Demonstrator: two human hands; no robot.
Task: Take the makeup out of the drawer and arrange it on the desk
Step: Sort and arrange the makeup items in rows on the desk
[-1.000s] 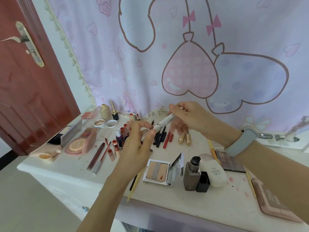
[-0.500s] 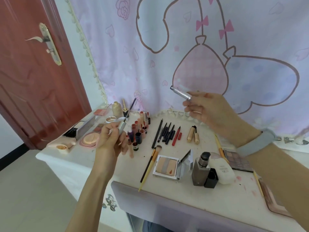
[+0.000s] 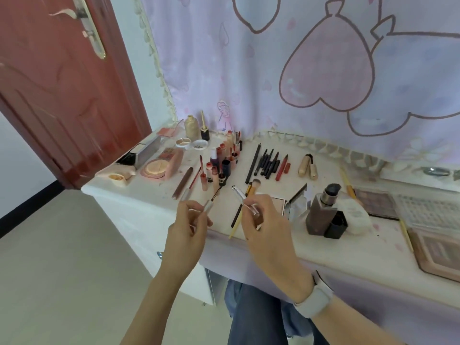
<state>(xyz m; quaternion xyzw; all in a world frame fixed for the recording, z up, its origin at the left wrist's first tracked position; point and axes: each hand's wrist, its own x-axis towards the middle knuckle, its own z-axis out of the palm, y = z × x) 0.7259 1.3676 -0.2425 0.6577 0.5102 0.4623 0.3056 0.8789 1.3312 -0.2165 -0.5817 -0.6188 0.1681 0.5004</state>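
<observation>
Both hands are up in the middle of the frame, just in front of the desk edge. The left hand (image 3: 185, 230) is pinching a thin applicator wand (image 3: 211, 201) by its silvery cap, the dark tip pointing up and to the right toward the lip glosses. The right hand (image 3: 267, 224) is closed around a clear silver-ended tube (image 3: 245, 200), which sticks out up-left from the fingers. The two pieces are near each other but apart, not joined.

Right behind the hands, a makeup brush (image 3: 245, 202) with a yellow handle lies diagonally on the white desk (image 3: 286, 247), partly hidden by the right hand. To the right of centre there's an open compact (image 3: 291, 205) and a brown foundation bottle (image 3: 321, 210) standing next to a small black box. Farther back, center frame, a row of dark pencils (image 3: 267, 163) lies fanned out, and left of those a cluster of lip glosses (image 3: 221, 163) stands upright. Eyeshadow palettes (image 3: 378, 205) sit at the right edge. A red door (image 3: 57, 90) fills the upper left, and a pink cartoon curtain (image 3: 323, 70) hangs behind the desk.
</observation>
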